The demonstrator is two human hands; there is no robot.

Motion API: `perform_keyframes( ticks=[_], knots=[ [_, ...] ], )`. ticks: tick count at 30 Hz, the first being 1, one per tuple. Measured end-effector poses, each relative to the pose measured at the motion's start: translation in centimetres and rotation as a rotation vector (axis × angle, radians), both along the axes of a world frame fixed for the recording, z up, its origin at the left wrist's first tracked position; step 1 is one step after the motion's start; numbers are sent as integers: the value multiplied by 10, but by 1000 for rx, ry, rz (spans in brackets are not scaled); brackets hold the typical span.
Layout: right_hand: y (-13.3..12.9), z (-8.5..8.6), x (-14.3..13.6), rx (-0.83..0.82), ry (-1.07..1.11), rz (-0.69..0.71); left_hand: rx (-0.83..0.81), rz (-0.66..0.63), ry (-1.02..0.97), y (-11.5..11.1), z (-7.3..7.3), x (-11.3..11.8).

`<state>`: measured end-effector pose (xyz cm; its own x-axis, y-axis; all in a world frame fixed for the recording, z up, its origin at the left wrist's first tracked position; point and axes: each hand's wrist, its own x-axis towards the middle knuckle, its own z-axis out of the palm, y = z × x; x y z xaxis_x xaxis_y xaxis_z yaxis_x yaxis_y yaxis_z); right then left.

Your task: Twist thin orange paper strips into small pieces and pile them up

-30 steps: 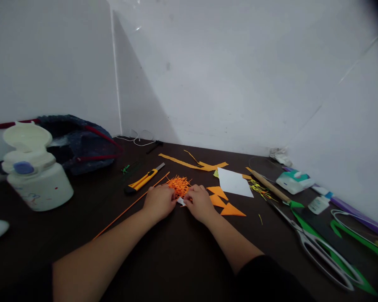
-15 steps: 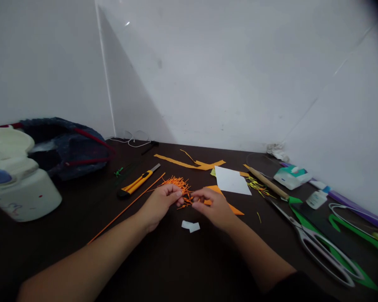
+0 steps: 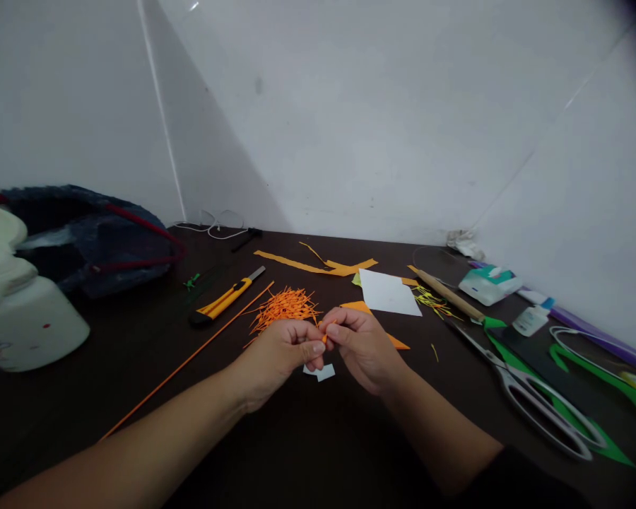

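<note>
Both my hands meet over the dark table, fingertips together. Between them sits a small orange piece [image 3: 325,338], twisted-looking and partly hidden by the fingers. My left hand [image 3: 280,357] pinches it from one side, thumb against the forefinger. From the other side my right hand [image 3: 364,350] grips it in a pinch too. Just beyond the left hand lies a heap of thin orange snippets [image 3: 285,305]. Two small white paper pieces [image 3: 326,372] rest beneath the fingers. Orange paper [image 3: 400,343] shows behind the right hand.
A yellow box cutter [image 3: 223,302] and a long orange stick [image 3: 191,355] lie left. White paper [image 3: 392,293], yellow snippets [image 3: 429,300], scissors [image 3: 535,410] and a glue bottle [image 3: 531,319] lie right. A white container [image 3: 37,322] and dark bag [image 3: 121,244] stand far left.
My hands have come together and drawn nearer to me, away from the orange heap, with the orange piece now between the fingertips. The view has shifted slightly.
</note>
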<state>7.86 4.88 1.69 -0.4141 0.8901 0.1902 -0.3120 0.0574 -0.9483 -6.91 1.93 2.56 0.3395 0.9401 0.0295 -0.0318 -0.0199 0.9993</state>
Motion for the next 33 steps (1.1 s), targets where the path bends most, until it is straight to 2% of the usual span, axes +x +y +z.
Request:
perform_keyframes(
  ticks=[2, 7, 13, 17, 19, 22, 24, 26, 28, 31, 33],
  knots=[
    [0, 0, 0, 10, -26, 0, 4, 11, 12, -1, 0, 0],
    [0, -3, -1, 66, -31, -108, 13, 117, 73, -3, 2, 3],
    [-1, -12, -5, 47, -95, -113, 255, 247, 387, -4, 5, 4],
    [-3, -17, -9, 52, -128, -183, 319, 290, 482, -5, 5, 4],
    [-5, -19, -13, 40, -145, -222, 418, 318, 586, -5, 3, 3],
    [-9, -19, -17, -9, -147, -267, 677, 351, 800, -4, -2, 2],
    [-9, -20, -18, -24, -138, -305, 788, 369, 882, -3, -4, 3],
    [-7, -20, -16, -11, -125, -310, 733, 375, 846, -1, -5, 3],
    [-3, -19, -12, 14, -105, -262, 540, 334, 682, 1, -4, 3],
    [1, -18, -8, 28, -85, -179, 248, 161, 338, 4, -2, 3],
    [1, -16, -6, 20, -74, -126, 136, 62, 163, 5, -2, 2]
  ],
)
